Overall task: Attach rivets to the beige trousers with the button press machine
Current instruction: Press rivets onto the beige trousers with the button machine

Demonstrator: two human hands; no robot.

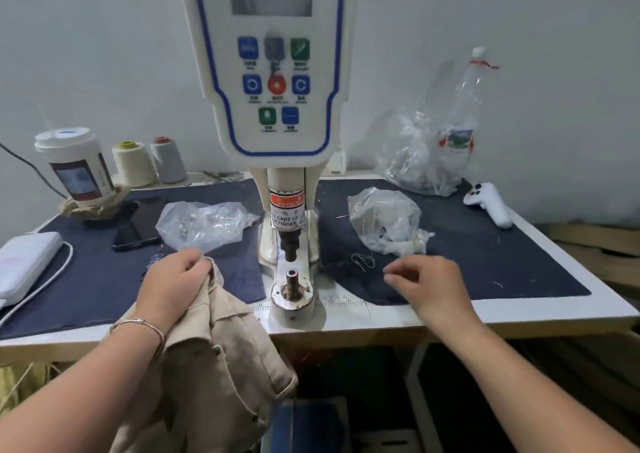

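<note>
Step in hand, by my read: fetch a rivet, seat it on the die, then bring the fabric over.

Left hand [173, 284] grips a bunched fold of the beige trousers [214, 366], fingers [194, 262] curled round the cloth at the counter [398, 317] edge. Most of the garment hangs below the fingers, off the counter front. Right hand [427, 279] holds nothing that I can make out; fingers loosely curled, tips pointing left toward the press. Can't tell if a rivet is pinched, too small and blurred.

To do it well:
- Rivets are probably in the clear bags: one [204, 224] just beyond the left fingers, another [384, 224] just beyond the right fingers. Contents not readable.
- Seat the part square on the lower die post [292, 279], which stands between the two hands, nearer the left fingers.
- Spread the fold flat before it goes under the upper punch [290, 244]; one layer only where the rivet lands, no bunching.
- Keep fingers to the side of the die, never under the punch. The warning label on the button press machine [273, 71] says as much.
- Risk: hanging weight drags the cloth off mark; keep the left grip close to the die.

Trousers: beige woven cloth, crumpled, seams and flap edges showing, a couple of small dark fasteners already on the hanging part, well below the left fingers.
</note>
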